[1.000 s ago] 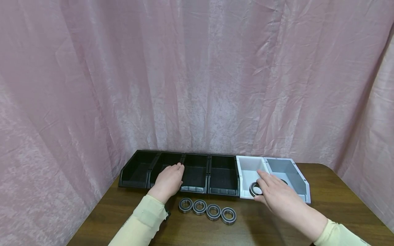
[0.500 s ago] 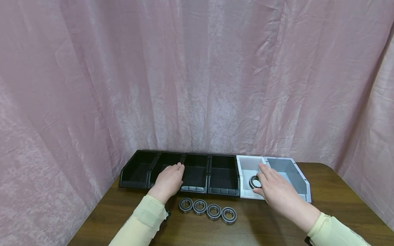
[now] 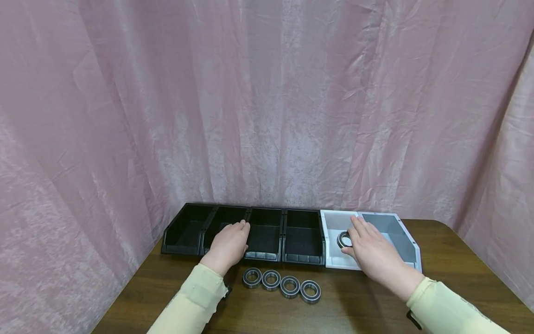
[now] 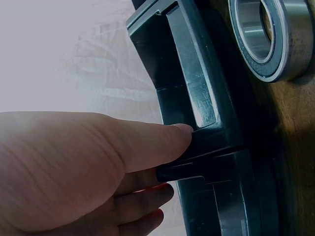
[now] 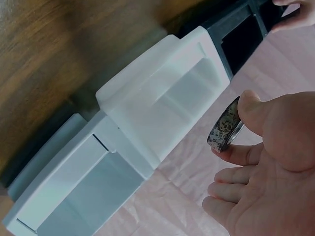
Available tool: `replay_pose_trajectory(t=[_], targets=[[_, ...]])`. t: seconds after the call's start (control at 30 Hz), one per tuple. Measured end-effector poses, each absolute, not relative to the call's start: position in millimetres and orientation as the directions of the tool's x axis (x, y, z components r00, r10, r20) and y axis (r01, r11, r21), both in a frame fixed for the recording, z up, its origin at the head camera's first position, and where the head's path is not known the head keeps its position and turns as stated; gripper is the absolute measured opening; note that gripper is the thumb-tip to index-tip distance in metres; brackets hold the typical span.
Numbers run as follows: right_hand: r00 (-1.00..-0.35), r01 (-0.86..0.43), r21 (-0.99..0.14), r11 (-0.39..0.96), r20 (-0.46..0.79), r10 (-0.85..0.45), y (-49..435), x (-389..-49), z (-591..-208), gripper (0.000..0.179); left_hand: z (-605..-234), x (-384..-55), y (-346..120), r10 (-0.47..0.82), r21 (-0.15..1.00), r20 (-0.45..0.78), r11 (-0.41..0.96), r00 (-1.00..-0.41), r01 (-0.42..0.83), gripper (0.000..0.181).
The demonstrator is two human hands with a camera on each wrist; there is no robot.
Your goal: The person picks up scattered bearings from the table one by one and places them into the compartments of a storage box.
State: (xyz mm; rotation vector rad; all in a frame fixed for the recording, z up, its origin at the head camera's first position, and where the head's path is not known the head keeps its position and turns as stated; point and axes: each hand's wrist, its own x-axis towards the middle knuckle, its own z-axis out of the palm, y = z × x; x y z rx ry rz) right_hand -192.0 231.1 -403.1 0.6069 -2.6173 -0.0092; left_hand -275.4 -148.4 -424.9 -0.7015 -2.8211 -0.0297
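Note:
My right hand (image 3: 375, 250) pinches a ball bearing (image 3: 340, 241) between thumb and index finger, over the white storage bin (image 3: 339, 264). In the right wrist view that bearing shows edge-on, with a mottled outer ring, held clear of the bins; the other fingers are loosely bent. My left hand (image 3: 227, 246) holds the wall between two black storage bins (image 3: 263, 256). The left wrist view has its thumb on one side of that wall and the other fingers beyond it. Several more ball bearings (image 3: 289, 287) lie flat in a slanting row on the table, in front of the black bins.
Several black bins stand side by side, followed by the white one and a grey bin (image 3: 410, 246) at the right end. They sit on a brown wooden table (image 3: 354, 306), against a pink curtain (image 3: 267, 116). My right hand hides part of the grey bin.
My right hand has shifted forward and slightly left with the bearing over the white bin. A dark curved edge by the hand over the grey bin is now out of sight. The left hand stays put.

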Motion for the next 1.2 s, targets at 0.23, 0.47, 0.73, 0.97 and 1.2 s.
replay_pose_trajectory(t=[0.23,0.47,0.73,0.97,1.2], targets=[[-0.814,-0.405,0.109,0.908,0.408,-0.413,232,-204,-405,0.048,-424,-276,-149,0.453,-0.041,0.23,0.889,-0.861,0.457,0.06],[-0.827,-0.387,0.094,0.917,0.404,-0.39,230,-214,-408,0.046,-423,-276,-149,0.453,-0.031,0.225,0.888,-0.862,0.459,0.06],[-0.851,-0.357,0.083,0.931,0.383,-0.36,229,-226,-412,0.042,-422,-275,-149,0.458,-0.024,0.223,0.885,-0.86,0.465,0.059],[-0.884,-0.323,0.072,0.944,0.332,-0.328,229,-232,-415,0.046,-421,-273,-148,0.456,-0.017,0.218,0.886,-0.863,0.463,0.058],[-0.888,-0.314,0.071,0.947,0.332,-0.319,228,-237,-416,0.044,-422,-274,-148,0.449,-0.02,0.217,0.89,-0.867,0.456,0.058]])
